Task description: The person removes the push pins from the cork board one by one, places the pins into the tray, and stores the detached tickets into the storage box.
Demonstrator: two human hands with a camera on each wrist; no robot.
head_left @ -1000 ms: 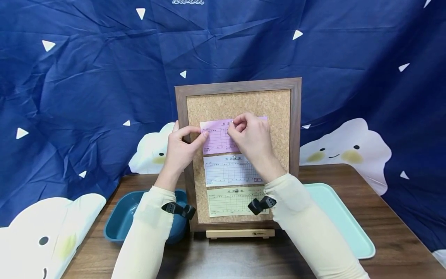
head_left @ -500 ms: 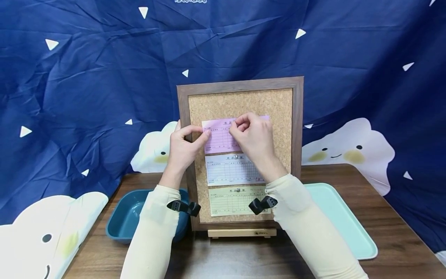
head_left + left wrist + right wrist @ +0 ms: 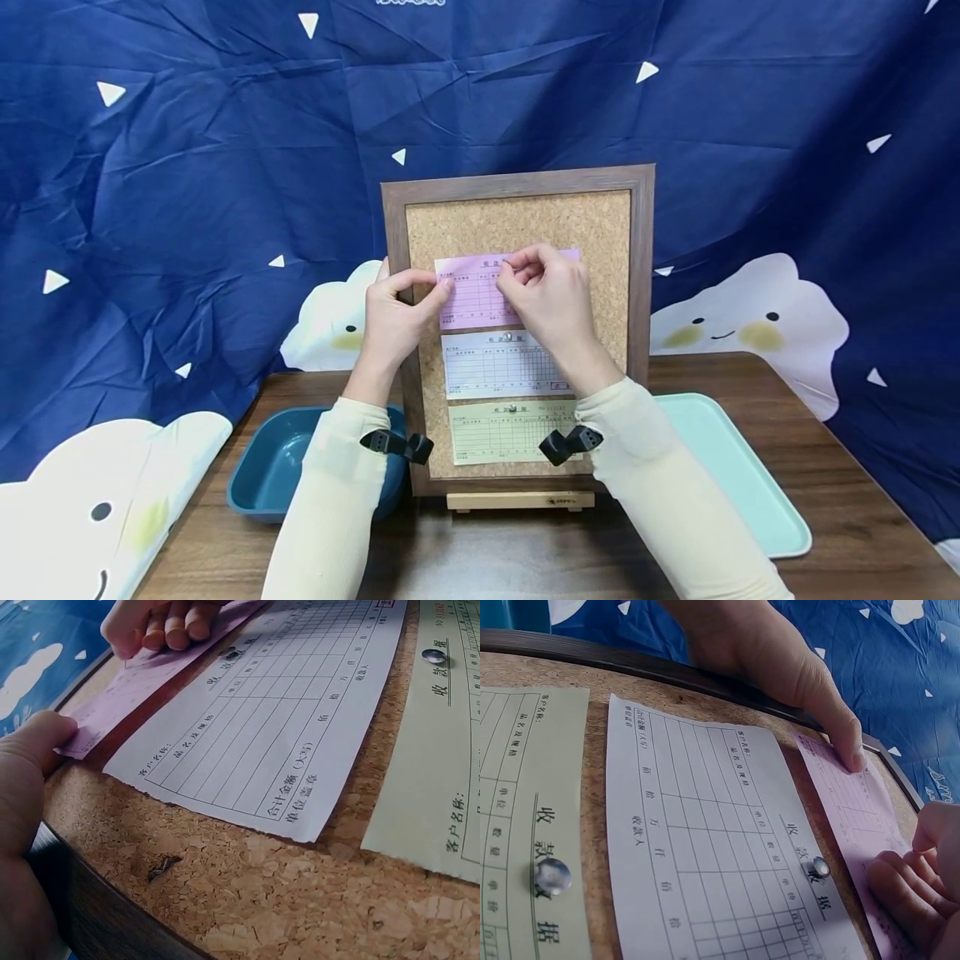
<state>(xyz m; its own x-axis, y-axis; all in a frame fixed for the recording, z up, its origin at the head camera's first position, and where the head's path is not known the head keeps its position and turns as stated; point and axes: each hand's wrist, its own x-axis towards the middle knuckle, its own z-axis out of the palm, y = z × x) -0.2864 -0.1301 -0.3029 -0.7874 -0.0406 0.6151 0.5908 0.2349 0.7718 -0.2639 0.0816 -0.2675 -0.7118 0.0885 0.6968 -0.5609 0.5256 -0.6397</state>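
Note:
A pink receipt slip [image 3: 471, 292] lies against the upper middle of a cork board [image 3: 517, 223]. At its left edge my left hand [image 3: 397, 312] pinches the slip, the thumb resting on its face. Over the slip's top middle, my right hand [image 3: 553, 296] pinches a tiny thumbtack [image 3: 506, 262] between thumb and index finger. Most of the tack is hidden by the fingertips. Below are a white receipt slip [image 3: 480, 367] and a green receipt slip [image 3: 487, 437]. Silver thumbtacks [image 3: 821, 868] sit at the top middle of these two.
The board's brown wooden frame [image 3: 642, 275] leans on a small wooden easel [image 3: 521, 501] on a dark wood table [image 3: 480, 554]. A blue basin [image 3: 266, 471] stands to the left, partly behind my left arm. A mint tray [image 3: 738, 467] lies right. Blue cloth [image 3: 225, 208] hangs behind.
The view has shifted slightly. My right fingertips have moved a little to the right and the tack shows dark at their tips. The left hand keeps its place on the pink slip.

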